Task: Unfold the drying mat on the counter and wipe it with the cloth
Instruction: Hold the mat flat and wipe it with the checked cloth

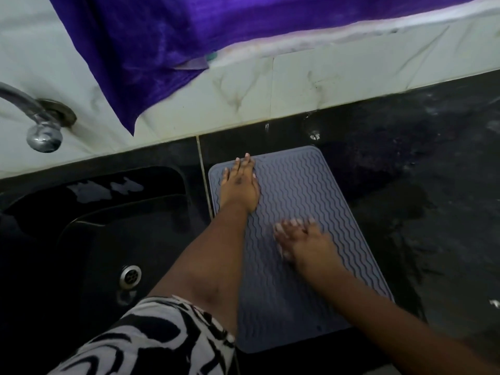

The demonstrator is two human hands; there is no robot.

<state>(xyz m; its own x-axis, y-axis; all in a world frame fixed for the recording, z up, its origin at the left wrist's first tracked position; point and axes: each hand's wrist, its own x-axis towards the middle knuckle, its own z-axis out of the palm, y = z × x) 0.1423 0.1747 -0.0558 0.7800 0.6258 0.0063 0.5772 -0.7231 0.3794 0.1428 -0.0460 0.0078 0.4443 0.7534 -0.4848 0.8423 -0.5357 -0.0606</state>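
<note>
Drying mat (pixel 303 226), grey with wavy ridges, lies open and flat on the dark counter (pixel 419 185), just right of the black sink (pixel 94 239) and close to the tiled wall (pixel 324 82). In the head view, the only one given, the left hand (pixel 239 185) rests palm down with fingers spread on the far left corner of the mat, holding nothing, only pinning it. The right hand (pixel 303 242) lies flat near the middle of the mat, fingers pointing left; it is blurred, so I cannot tell for sure whether it grips anything, though it looks empty and spread. A purple cloth (pixel 151 50) hangs over the ledge above the wall tiles, well apart from both hands, and may be the wiping cloth. A tap (pixel 40 123) juts out over the sink at the left. Judging by how things lie, the unfolding is all but done and the step in hand is smoothing the mat flat before the wipe. To do it well, press outward from the middle toward the near right corner while the left hand keeps the far edge from sliding on the wet-looking counter. Then fetch the cloth and wipe along the ridges, not across them, so grime does not lodge in the grooves.
</note>
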